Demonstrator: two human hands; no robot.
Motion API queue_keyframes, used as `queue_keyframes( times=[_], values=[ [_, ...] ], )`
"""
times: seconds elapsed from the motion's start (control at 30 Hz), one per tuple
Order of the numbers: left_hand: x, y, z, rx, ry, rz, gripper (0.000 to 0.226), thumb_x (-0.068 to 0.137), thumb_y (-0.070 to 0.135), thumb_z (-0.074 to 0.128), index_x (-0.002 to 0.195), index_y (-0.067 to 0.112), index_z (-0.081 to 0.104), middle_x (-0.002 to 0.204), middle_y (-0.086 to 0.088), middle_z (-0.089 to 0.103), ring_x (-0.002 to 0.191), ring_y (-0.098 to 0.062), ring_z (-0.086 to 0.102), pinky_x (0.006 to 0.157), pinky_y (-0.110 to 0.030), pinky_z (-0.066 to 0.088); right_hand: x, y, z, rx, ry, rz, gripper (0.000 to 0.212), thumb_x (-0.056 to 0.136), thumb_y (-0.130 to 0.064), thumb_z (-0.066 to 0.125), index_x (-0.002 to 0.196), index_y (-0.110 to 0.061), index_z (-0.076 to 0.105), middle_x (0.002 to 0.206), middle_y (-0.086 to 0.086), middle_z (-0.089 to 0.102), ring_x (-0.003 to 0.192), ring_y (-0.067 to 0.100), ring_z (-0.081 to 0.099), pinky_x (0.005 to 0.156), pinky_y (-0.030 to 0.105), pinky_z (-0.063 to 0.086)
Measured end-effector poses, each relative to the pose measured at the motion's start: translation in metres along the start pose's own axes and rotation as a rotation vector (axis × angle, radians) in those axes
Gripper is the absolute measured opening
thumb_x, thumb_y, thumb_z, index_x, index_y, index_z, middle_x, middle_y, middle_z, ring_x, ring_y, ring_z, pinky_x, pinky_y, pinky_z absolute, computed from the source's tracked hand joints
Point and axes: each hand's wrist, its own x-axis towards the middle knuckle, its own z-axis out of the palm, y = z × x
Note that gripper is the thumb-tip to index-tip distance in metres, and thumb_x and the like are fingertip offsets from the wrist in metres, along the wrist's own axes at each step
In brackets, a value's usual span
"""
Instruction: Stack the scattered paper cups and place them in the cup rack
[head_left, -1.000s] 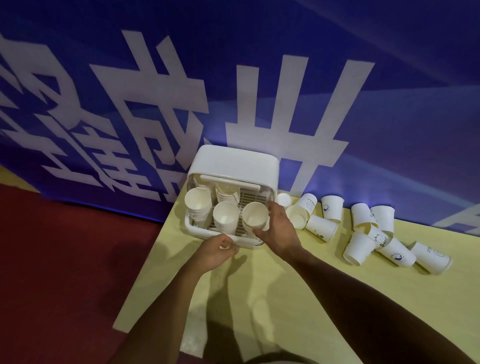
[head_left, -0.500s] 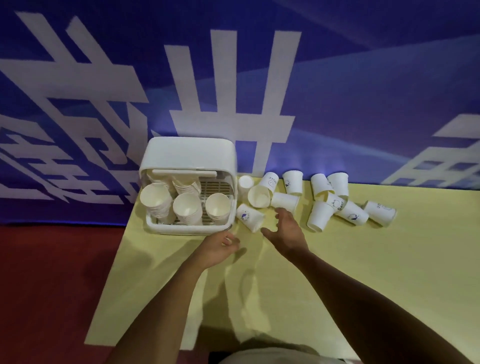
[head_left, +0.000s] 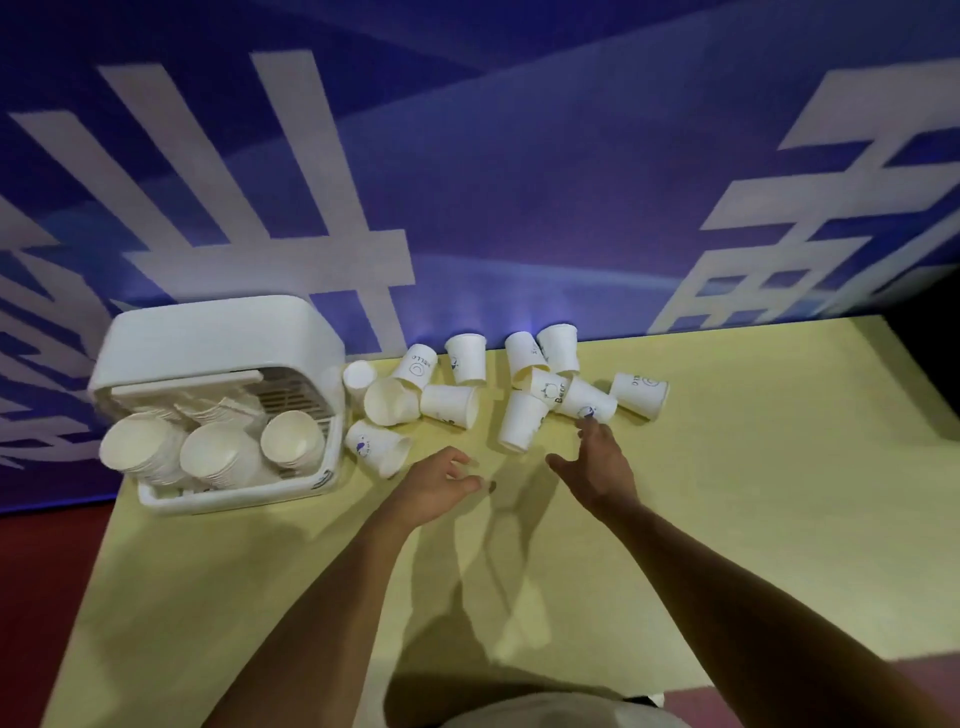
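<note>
Right of the cup rack (head_left: 218, 338), the left hand (head_left: 434, 486) and right hand (head_left: 597, 467) are held above the worktop (head_left: 753, 519), fingers loosely open (nothing gripped), near scattered paper cups (head_left: 449, 408).

One head-worn wide-angle view, facing forward and down; close above the table (head_left: 727, 519)

The cup rack (head_left: 223, 332) is showing plain white. The scattered paper cups (head_left: 449, 408) are showing white with small dark-blue prints. The table (head_left: 753, 493) is showing pale yellow, the backdrop (head_left: 545, 182) blue with large white characters, the floor (head_left: 41, 561) dark red.
</note>
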Motion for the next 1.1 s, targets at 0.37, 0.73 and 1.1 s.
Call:
queue_keyframes(
  times=[0.37, 0.73, 1.1],
  values=[
    [0.063, 0.065, 0.059, 0.061, 0.164, -0.041, 0.074, 0.081, 0.031, 0.077, 0.141, 0.012, 0.038, 0.127, -0.01, 0.051, 0.107, -0.022, 0.056, 0.083, -0.027, 0.042, 0.086, 0.051, -0.033, -0.215, -0.04, -0.195, 0.058, 0.083, -0.024, 0.067, 0.134, -0.008, 0.047, 0.128, 0.013, 0.053, 0.113, 0.033, 0.049, 0.092, 0.043, 0.045],
    [0.102, 0.083, 0.077, 0.112, 0.197, -0.119, 0.078, 0.083, 0.032, 0.073, 0.146, 0.018, 0.03, 0.129, -0.011, 0.056, 0.116, -0.033, 0.055, 0.095, -0.043, 0.048, 0.117, 0.056, -0.008, -0.347, -0.122, -0.265, 0.055, 0.086, -0.029, 0.061, 0.134, -0.01, 0.043, 0.123, 0.013, 0.052, 0.106, 0.036, 0.054, 0.086, 0.041, 0.04],
    [0.074, 0.08, 0.07, 0.127, 0.221, -0.073, 0.069, 0.083, 0.034, 0.074, 0.138, 0.016, 0.037, 0.128, -0.007, 0.059, 0.113, -0.03, 0.057, 0.087, -0.037, 0.048, 0.082, 0.071, -0.025, -0.211, -0.13, -0.045, 0.042, 0.081, -0.032, 0.065, 0.112, -0.009, 0.048, 0.112, 0.01, 0.06, 0.104, 0.034, 0.059, 0.078, 0.039, 0.046]
  ],
)
